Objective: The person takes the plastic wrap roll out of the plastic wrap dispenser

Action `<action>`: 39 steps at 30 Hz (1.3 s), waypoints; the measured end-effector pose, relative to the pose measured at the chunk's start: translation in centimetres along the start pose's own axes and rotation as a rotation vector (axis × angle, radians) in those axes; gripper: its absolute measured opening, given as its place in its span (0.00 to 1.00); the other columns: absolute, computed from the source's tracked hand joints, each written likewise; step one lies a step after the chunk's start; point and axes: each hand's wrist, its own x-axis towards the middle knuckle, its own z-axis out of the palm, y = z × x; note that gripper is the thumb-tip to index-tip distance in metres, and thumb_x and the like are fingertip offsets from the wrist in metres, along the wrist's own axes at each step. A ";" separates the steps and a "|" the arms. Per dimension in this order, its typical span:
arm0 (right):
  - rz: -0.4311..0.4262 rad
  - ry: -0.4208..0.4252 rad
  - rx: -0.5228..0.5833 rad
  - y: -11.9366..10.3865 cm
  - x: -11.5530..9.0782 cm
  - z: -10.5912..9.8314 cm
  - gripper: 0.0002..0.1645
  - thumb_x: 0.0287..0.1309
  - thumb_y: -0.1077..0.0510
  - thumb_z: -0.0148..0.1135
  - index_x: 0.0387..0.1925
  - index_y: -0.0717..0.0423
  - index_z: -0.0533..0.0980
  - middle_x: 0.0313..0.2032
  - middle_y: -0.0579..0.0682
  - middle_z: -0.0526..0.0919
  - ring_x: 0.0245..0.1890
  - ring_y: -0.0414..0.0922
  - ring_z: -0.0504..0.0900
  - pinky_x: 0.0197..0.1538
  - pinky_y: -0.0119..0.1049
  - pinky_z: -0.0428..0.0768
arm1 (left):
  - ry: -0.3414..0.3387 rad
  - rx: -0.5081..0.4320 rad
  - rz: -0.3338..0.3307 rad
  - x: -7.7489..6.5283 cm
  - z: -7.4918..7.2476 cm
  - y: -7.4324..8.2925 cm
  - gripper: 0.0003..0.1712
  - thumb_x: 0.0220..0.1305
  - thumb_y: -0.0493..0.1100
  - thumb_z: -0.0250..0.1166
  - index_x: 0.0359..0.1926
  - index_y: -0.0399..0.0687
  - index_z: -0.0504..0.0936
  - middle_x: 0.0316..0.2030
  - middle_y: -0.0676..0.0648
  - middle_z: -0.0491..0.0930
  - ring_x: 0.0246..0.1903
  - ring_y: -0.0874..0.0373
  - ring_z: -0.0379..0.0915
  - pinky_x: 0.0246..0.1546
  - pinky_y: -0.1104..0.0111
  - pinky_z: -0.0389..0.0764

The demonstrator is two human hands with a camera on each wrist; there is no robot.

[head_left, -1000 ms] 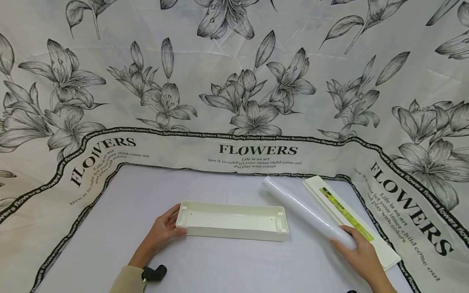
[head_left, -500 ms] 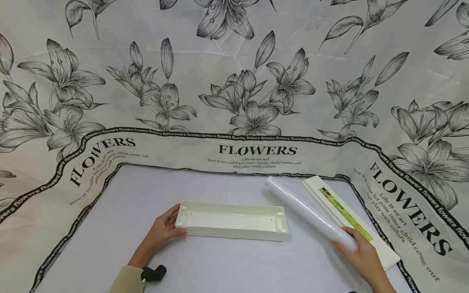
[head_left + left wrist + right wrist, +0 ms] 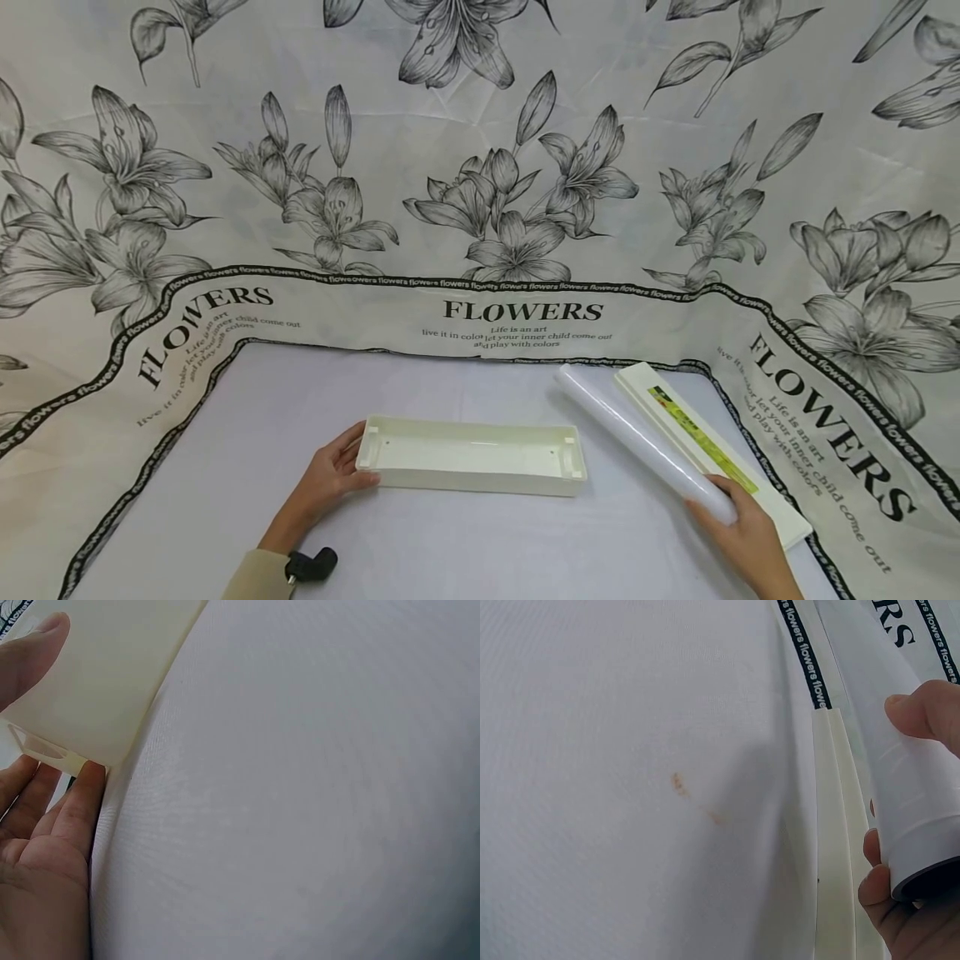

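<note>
My left hand (image 3: 327, 477) holds the left end of a long, shallow cream plastic box (image 3: 472, 481), its thumb on the front wall and its fingers at the end wall. The box's top is open and nothing lies inside. In the left wrist view the fingertips meet the end of the box (image 3: 105, 682) near a small slot. On the right, my right hand (image 3: 742, 529) grips the near end of a shiny roll of cling film (image 3: 637, 433). The right wrist view shows the thumb across the film roll (image 3: 900, 772) and the dark hollow of its core.
A cream lid-like strip (image 3: 783, 512) with a yellow-green label (image 3: 701, 437) lies slanted along the right edge, beside the roll. A white cloth (image 3: 450, 550) covers the table. Behind and at both sides hangs a flower-printed curtain (image 3: 525, 250).
The roll has swung slightly right, its far end nearer the labelled strip, with my right hand keeping its grip. My left hand still holds the box. The head view has shifted a little.
</note>
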 end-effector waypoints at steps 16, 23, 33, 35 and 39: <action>0.072 -0.007 -0.011 1.1 -0.4 0.5 0.43 0.61 0.45 0.73 0.65 0.69 0.68 0.56 0.76 0.76 0.46 0.65 0.81 0.38 0.54 0.82 | 0.009 0.003 0.008 -0.2 0.0 -0.2 0.60 0.53 0.32 0.78 0.80 0.33 0.51 0.78 0.32 0.55 0.77 0.37 0.51 0.61 0.83 0.72; 0.075 -0.010 -0.011 1.4 -0.4 0.6 0.43 0.62 0.45 0.72 0.65 0.71 0.68 0.57 0.77 0.76 0.48 0.67 0.81 0.43 0.58 0.82 | 0.011 0.006 0.007 -0.3 0.1 -0.1 0.60 0.53 0.32 0.78 0.80 0.33 0.51 0.78 0.32 0.55 0.77 0.38 0.51 0.61 0.83 0.72; 0.113 -0.021 0.003 2.1 -0.7 0.7 0.46 0.63 0.42 0.71 0.67 0.70 0.66 0.58 0.77 0.75 0.47 0.64 0.81 0.41 0.52 0.82 | 0.002 0.003 0.007 -0.4 0.2 -0.2 0.60 0.54 0.33 0.78 0.80 0.33 0.50 0.78 0.31 0.54 0.78 0.37 0.50 0.62 0.83 0.71; 0.094 0.002 0.007 2.2 -0.8 0.7 0.45 0.62 0.44 0.72 0.67 0.71 0.67 0.57 0.77 0.76 0.46 0.63 0.81 0.38 0.46 0.80 | 0.005 -0.004 0.006 -0.3 0.2 -0.2 0.60 0.54 0.32 0.78 0.80 0.33 0.50 0.78 0.32 0.54 0.78 0.37 0.50 0.62 0.83 0.71; 0.096 0.013 0.012 2.4 -0.8 0.6 0.45 0.62 0.44 0.72 0.67 0.71 0.67 0.56 0.76 0.76 0.44 0.62 0.81 0.36 0.39 0.77 | 0.010 -0.007 0.011 -0.3 0.2 -0.3 0.60 0.53 0.32 0.78 0.80 0.33 0.51 0.78 0.32 0.55 0.77 0.37 0.51 0.62 0.83 0.71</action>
